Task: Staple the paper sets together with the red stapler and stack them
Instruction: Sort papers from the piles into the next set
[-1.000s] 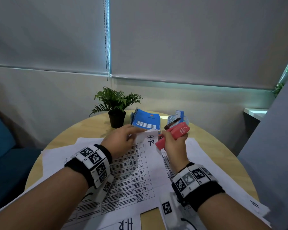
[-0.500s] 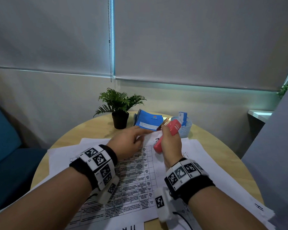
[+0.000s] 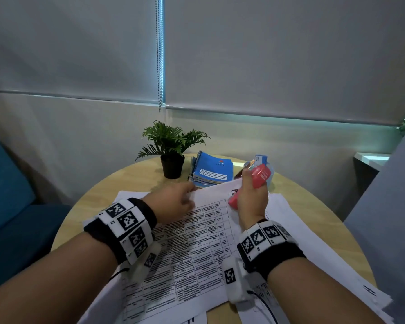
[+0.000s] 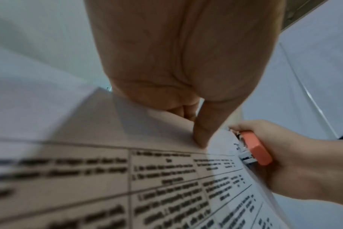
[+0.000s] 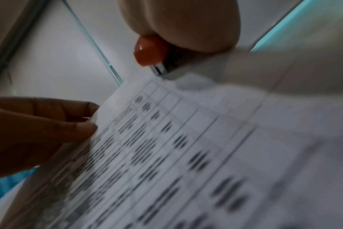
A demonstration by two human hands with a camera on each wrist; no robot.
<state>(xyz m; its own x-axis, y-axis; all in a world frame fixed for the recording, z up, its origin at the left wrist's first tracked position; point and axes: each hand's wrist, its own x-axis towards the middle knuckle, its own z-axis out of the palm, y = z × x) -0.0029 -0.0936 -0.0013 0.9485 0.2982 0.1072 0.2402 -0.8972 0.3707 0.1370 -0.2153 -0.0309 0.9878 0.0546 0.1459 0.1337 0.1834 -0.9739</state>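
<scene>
round pale wooden table [image 3: 288, 190] beneath grey roller blinds [image 3: 278, 54]; left hand [image 3: 173, 202] pinches printed white paper set [image 3: 197, 242], right hand [image 3: 253, 197] grips red stapler [image 3: 258, 177].

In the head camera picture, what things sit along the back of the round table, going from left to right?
Potted plant → blue notebooks → red stapler gripped in the right hand.

Both forearms reach forward, banded at the wrists. Left hand [image 3: 175, 202] pinches with thumb and fingers; right hand [image 3: 253, 197] is fisted, upright.
</scene>
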